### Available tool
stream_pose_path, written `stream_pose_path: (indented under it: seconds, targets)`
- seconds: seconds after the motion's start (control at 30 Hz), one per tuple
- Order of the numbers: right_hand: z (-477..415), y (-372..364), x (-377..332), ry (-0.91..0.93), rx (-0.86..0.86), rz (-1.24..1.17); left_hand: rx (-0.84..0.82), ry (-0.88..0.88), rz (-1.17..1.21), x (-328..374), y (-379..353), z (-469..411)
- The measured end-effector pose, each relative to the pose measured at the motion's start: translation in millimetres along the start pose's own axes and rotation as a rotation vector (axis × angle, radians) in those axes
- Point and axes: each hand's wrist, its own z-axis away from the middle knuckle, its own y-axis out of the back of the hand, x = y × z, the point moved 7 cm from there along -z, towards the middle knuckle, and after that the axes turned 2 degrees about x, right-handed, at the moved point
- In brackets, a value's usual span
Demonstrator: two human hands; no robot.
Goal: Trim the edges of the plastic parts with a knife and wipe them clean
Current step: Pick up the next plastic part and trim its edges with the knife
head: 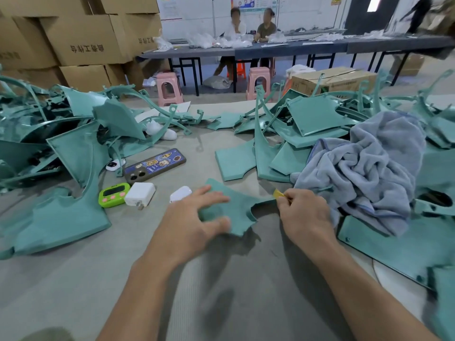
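A flat teal plastic part [237, 207] lies on the grey table in front of me. My left hand [197, 217] grips its left end, fingers spread on top and thumb at the near edge. My right hand [304, 212] pinches a small yellow knife [278, 193] at the part's right edge, beside a curved notch. A crumpled grey-blue towel [369, 173] lies just right of my right hand.
Heaps of teal parts lie at the left [61, 148] and the right [317, 119]. A phone [155, 165], a green timer [113, 194], a white charger [139, 193] and a white case [181, 193] sit left of the part. Cardboard boxes, pink stools and two seated people are behind.
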Motion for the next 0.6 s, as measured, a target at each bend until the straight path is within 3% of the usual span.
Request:
stream_pose_path:
  seconds: [0.07, 0.13, 0.23, 0.33, 0.5, 0.6]
  targets:
    - [0.5, 2.4, 1.2, 0.026, 0.018, -0.092, -0.197, -0.039, -0.341, 0.0, -22.8, 2.5]
    - [3.4, 6.3, -1.4, 0.091, 0.026, -0.252, -0.230, -0.028, -0.459, -3.1, -36.3, 3.7]
    - [11.2, 8.0, -9.3, 0.234, -0.101, -0.432, -0.158, 0.011, -0.371, -6.8, -38.3, -2.3]
    - [17.3, -1.3, -10.7, 0.339, -0.244, -0.292, -0.186, 0.045, -0.256, -15.6, -36.8, -7.2]
    - [4.8, 2.3, -0.9, 0.231, -0.073, -0.147, -0.198, 0.090, -0.105, -25.4, -34.8, -11.2]
    - [7.3, 0.8, 1.7, 0.283, -0.151, -0.202, -0.195, 0.096, -0.096, -27.7, -35.4, -11.7]
